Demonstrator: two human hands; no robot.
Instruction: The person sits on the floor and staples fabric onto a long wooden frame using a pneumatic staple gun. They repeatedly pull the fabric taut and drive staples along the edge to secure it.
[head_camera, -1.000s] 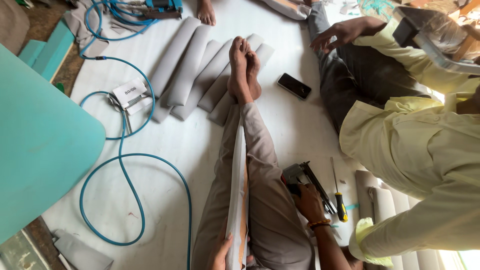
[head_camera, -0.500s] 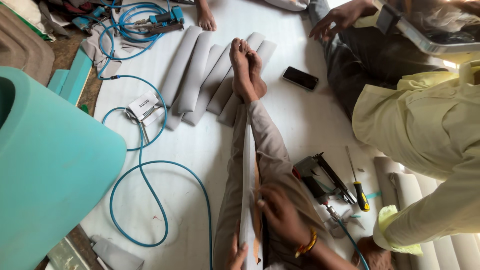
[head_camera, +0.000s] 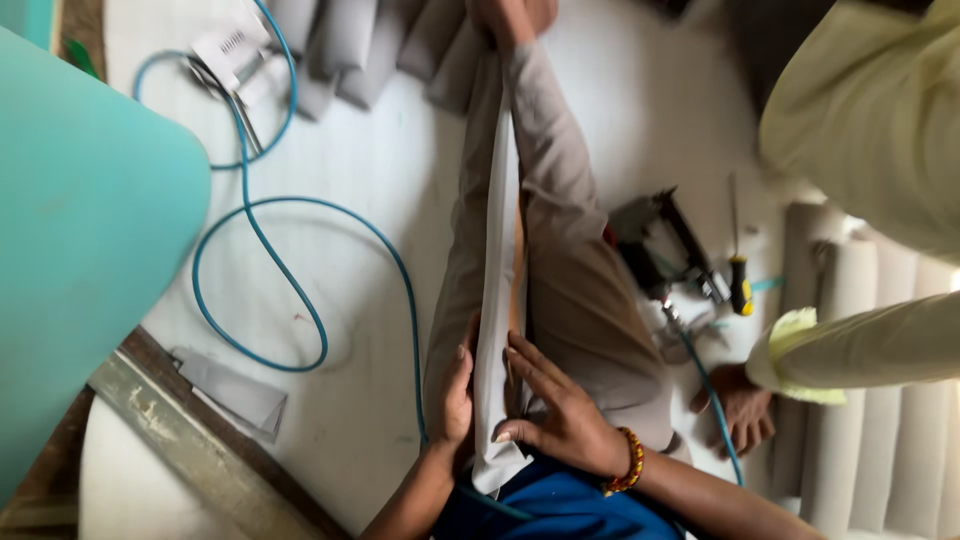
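Note:
A long narrow panel covered in pale grey fabric (head_camera: 497, 260) stands on edge between my outstretched legs in beige trousers (head_camera: 570, 260). My left hand (head_camera: 455, 395) presses flat against the panel's left side near its lower end. My right hand (head_camera: 560, 410), with a beaded bracelet at the wrist, lies against the panel's right side with fingers spread over the fabric edge. Both hands clamp the same panel between them.
A black pneumatic stapler (head_camera: 660, 245) and a yellow-handled screwdriver (head_camera: 740, 275) lie right of my leg. A blue air hose (head_camera: 300, 260) loops on the white floor. A teal cushion (head_camera: 80, 250) fills the left. Another person's hand (head_camera: 740, 405) rests on the floor; padded grey rolls (head_camera: 860, 400) lie right.
The view has tilted down and closer to my lap. My right hand has left the stapler side and settled on the panel; my left hand has slid up along its other side.

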